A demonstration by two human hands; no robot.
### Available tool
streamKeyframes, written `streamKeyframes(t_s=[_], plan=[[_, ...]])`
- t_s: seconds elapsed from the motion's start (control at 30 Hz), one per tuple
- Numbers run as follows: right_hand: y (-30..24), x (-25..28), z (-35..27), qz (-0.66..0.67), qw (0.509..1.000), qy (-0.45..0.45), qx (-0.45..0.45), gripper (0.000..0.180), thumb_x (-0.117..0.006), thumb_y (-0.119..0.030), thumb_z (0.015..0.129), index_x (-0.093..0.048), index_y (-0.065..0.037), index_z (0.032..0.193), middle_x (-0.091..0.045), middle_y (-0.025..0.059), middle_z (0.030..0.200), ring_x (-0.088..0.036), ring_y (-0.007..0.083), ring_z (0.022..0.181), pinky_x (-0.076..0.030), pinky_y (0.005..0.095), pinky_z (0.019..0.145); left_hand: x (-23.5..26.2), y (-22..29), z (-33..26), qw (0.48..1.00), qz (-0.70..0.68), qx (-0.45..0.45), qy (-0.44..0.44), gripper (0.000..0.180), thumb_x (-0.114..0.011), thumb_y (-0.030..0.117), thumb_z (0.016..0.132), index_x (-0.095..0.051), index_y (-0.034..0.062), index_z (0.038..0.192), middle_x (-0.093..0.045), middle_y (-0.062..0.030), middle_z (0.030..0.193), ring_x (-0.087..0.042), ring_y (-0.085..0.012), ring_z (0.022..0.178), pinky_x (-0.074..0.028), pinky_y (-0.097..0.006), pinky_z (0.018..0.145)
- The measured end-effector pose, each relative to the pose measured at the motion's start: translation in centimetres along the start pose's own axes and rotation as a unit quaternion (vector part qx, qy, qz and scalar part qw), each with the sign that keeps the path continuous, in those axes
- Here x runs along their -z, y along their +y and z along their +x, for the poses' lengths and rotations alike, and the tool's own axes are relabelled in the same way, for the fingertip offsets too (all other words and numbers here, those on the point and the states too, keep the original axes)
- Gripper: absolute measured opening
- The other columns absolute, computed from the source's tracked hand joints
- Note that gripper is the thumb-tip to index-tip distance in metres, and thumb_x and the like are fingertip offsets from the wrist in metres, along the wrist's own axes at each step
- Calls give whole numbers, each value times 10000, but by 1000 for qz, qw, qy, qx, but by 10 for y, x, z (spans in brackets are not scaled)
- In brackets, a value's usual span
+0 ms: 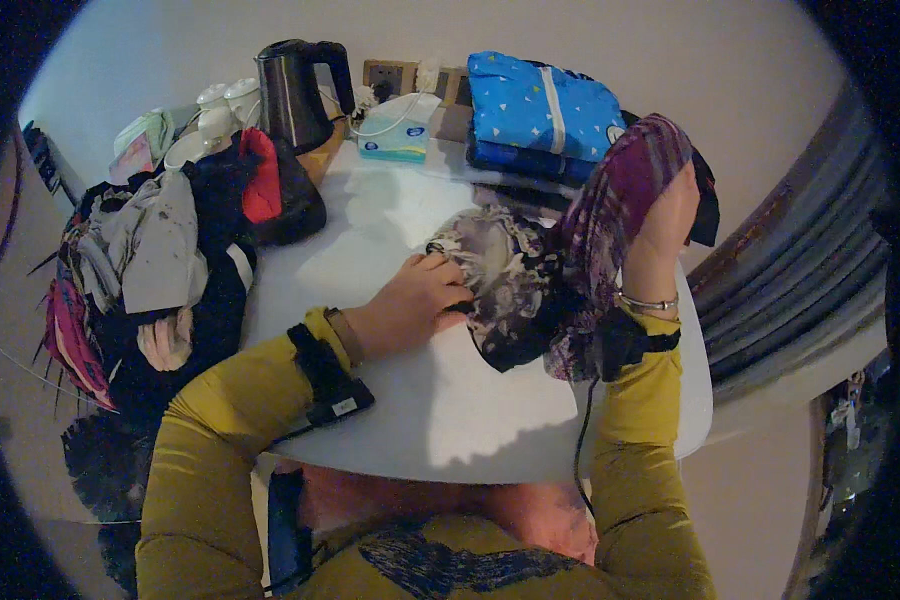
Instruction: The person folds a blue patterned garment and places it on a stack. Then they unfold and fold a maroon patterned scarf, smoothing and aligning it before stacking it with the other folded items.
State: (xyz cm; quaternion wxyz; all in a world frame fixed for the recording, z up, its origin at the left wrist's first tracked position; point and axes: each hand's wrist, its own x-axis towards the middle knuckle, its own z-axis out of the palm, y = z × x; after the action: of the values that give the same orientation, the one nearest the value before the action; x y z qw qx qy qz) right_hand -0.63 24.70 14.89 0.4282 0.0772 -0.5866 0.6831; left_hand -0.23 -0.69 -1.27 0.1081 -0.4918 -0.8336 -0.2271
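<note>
The purple striped cloth (605, 200) stands raised at the right side of the desk (390, 435), its top draped over the fingers of the right hand (660, 225) and its lower end hanging to the desktop. The right grip is covered by the fabric; whether it is closed or only props the cloth up cannot be determined. The left hand (415, 300) rests on the desk, fingers bent and touching the near-left edge of a grey-and-black patterned cloth (505, 275); whether that grip pinches the fabric or merely presses it is likewise not visible. The two cloths meet, and whether they are joined could not be established. In this inspector's judgement, the left fingers should press the patterned cloth flat while the right lifts slowly, so that nothing drags. The fabric looks thin and liable to slip, so a pinch near an edge should serve better than a bunched hold. The dark cord (582, 450) hanging beside the right forearm should be kept clear of the folds, and the blue bundle (540, 110), close behind the raised cloth, should not be knocked.
</note>
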Motion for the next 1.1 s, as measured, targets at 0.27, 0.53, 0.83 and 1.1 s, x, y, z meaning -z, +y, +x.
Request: streamKeyframes(t_s=[0.27,0.53,0.83,1.1], plan=[[-12,36,27,38,995,88,29,332,-452,-250,1011,-626,-28,1185,-688,94,1081,-676,221,957,-555,362,810,3,-38,4,815,-388,149,403,128,-504,140,1010,-546,42,938,-541,-24,725,-548,-109,673,-465,-271,608],[-21,99,49,-210,969,26,126,327,-682,-159,915,-608,-51,1215,-687,58,1037,-643,155,963,-525,296,840,3,-31,11,845,-408,119,325,108,-532,108,993,-560,50,1081,-599,-39,869,-568,-104,705,-494,-258,621],[63,19,-79,-368,656,-642,152,517,-816,-173,662,-647,-62,1138,-636,166,1138,-612,357,1023,-498,409,869,-6,-18,8,940,-211,77,255,407,-658,-34,823,-575,36,1215,-619,-88,933,-606,-195,820,-517,-306,731],[71,15,-63,-404,756,-507,89,147,-646,-172,852,-681,-43,911,-658,179,793,-652,336,751,-521,412,715,3,-13,5,943,-168,81,275,439,-645,-27,843,-548,50,1264,-618,-120,1134,-626,-240,998,-513,-333,831]])
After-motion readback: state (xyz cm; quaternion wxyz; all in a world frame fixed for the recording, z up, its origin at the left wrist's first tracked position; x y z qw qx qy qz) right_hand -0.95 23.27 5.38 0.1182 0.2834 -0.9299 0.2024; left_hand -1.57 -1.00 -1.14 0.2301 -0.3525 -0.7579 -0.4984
